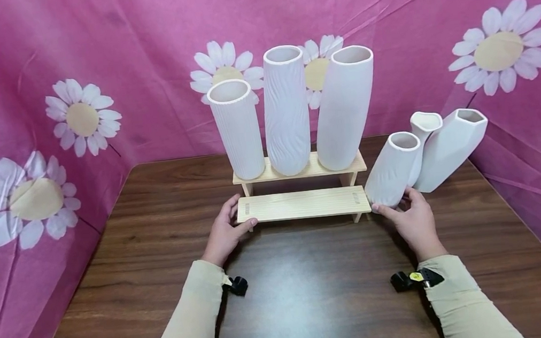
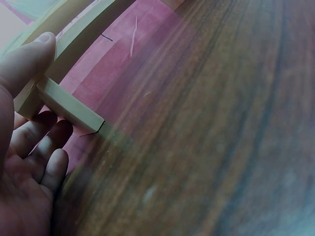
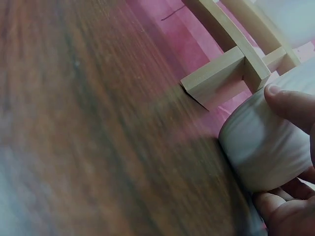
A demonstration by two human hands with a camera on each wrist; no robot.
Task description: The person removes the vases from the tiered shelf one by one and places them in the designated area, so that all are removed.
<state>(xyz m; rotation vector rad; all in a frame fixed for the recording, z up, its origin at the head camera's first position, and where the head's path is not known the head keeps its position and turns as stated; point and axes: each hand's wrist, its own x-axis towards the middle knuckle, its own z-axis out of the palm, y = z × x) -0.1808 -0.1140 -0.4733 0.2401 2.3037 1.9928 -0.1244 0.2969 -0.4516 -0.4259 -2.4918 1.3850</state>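
Observation:
My left hand [image 1: 224, 234] grips the left end of a two-tier wooden display stand [image 1: 302, 205], thumb over the lower board and fingers curled beneath it in the left wrist view. At the stand's right end, my right hand [image 1: 416, 223] holds the base of a short white vase [image 1: 393, 171] between thumb and fingers. That vase stands on the table; the right wrist view shows its rounded bottom [image 3: 266, 142] close beside the stand's leg. On the upper tier are a ribbed vase [image 1: 238, 134], a wavy-patterned vase [image 1: 286, 114] and a tall smooth vase [image 1: 346, 108].
Just behind the short vase stand a flared-neck vase [image 1: 425, 123] and an angular vase [image 1: 452, 147]. The dark wooden table [image 1: 301, 295] reaches back to a pink cloth [image 1: 157, 93] printed with daisies, which hangs around three sides.

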